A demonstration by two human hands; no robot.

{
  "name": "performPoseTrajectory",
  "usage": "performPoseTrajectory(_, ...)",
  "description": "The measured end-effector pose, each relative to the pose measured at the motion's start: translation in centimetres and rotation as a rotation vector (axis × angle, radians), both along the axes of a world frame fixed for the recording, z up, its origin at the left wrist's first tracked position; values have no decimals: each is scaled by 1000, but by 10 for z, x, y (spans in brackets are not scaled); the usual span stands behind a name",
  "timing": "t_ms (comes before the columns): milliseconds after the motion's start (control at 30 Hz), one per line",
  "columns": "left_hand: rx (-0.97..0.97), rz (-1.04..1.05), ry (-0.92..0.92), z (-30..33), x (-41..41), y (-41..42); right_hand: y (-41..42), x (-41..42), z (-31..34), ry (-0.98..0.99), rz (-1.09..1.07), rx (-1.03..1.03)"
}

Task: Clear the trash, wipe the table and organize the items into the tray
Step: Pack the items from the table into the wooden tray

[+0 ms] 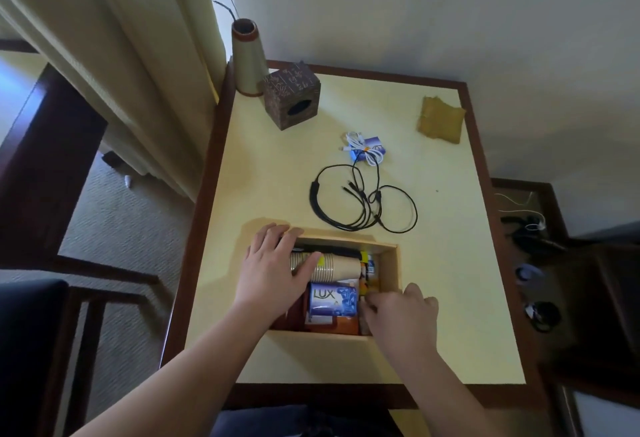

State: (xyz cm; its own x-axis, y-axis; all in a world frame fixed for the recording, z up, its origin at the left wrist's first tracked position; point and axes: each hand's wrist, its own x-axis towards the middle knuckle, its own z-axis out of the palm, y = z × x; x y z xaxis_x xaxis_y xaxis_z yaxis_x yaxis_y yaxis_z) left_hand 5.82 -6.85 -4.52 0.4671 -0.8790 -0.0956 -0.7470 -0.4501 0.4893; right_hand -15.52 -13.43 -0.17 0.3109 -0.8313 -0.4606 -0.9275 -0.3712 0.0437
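While both hands work in the tray point(389, 263) at the table's point(467, 298) near side, left hand point(273, 270) lies flat, fingers straight, over a stack of paper cups point(337, 266). Right hand point(401, 312) curls at the tray's right end; what it grips, cannot tell. Soap box point(334, 299) between them. Black cable point(363, 201), white cable point(363, 149) and cloth point(441, 119) lie farther off.

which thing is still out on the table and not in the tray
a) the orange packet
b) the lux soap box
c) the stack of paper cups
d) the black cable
d: the black cable lies in loops on the table beyond the tray, while the cups and soap box sit inside it.
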Motion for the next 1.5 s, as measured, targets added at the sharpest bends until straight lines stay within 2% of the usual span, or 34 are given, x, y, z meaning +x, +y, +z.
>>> performPoseTrajectory(567, -3, 2, 3, -1, -1, 0, -2, -8, 2, 0, 44, 13)
performPoseTrajectory(633, 0, 4, -4, -1, -1, 0, -10, -15, 6, -95, 58, 35)
performPoseTrajectory(767, -8, 5, -7, -1, -1, 0, -39, -21, 24, -431, -32, 118)
performPoseTrajectory(933, 2, 15, 16, 2, -2, 0, -89, -21, 25, -603, -110, 37)
performPoseTrajectory(1133, -8, 24, 39, 0, -3, 0, -139, -8, 4, -650, -168, 92)
performPoseTrajectory(1267, -15, 35, 22, 1, -4, -1, -165, 5, -14, -643, -121, 106)
performPoseTrajectory(1500, 1, 51, 11, 0, -5, -2, -239, 42, -40, -601, -82, 7)
